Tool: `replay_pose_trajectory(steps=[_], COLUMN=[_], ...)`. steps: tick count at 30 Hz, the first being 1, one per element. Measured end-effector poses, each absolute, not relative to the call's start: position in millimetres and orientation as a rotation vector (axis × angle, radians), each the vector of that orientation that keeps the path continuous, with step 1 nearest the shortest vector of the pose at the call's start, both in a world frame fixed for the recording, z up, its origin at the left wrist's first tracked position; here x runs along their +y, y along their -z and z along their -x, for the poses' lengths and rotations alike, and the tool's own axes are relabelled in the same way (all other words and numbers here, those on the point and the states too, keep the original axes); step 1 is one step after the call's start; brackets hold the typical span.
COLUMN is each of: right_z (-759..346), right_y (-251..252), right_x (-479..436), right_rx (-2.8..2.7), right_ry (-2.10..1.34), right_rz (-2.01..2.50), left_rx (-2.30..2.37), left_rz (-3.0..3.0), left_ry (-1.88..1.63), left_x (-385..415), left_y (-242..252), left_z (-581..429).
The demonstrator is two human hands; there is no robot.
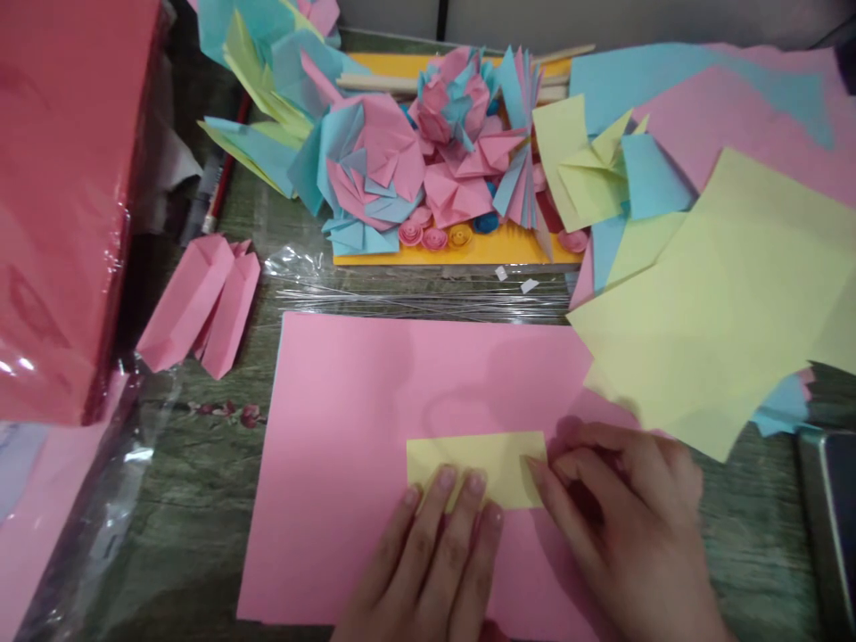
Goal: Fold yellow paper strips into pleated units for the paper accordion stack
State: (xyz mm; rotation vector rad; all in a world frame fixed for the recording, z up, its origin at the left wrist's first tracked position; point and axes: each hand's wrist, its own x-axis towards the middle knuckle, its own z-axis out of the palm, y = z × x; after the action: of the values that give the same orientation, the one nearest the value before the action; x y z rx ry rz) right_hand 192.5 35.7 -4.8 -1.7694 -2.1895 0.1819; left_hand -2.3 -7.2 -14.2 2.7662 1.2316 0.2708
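Note:
A small yellow paper rectangle [478, 455] lies on a large sheet of pink paper [348, 401]. My left hand [434, 553] rests flat over the lower left part of the yellow paper, with its fingers stretched out. At the paper's right edge is my right hand [621, 517], its fingers curled and the thumb tip on the yellow paper near its right end. The index fingertip is close to that corner; whether it grips the edge is hard to make out.
Behind the pink sheet lie thin wires [428, 305] and a yellow-orange board [495, 250] piled with folded paper flowers [374, 152]. Loose yellow sheets [722, 294] overlap the pink sheet at right. Pink folded pieces [193, 303], a red wrapped pack [60, 205] and a dark device [833, 526] flank the area.

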Motion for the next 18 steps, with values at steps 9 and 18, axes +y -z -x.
replay_pose_trajectory(steps=[9,18], right_z=[-195.0,-190.8], right_y=[6.5,4.8], right_x=[34.3,36.5], right_rx=[-2.205,-2.16], right_ry=[-0.163,-0.191], right_rz=[1.771,1.797], left_rx=[1.234,1.251], left_rz=[-2.761,-2.752], left_ry=[-0.263,-0.262], left_x=[-7.6,-8.1], left_y=[14.0,15.2], left_z=[2.1,1.2])
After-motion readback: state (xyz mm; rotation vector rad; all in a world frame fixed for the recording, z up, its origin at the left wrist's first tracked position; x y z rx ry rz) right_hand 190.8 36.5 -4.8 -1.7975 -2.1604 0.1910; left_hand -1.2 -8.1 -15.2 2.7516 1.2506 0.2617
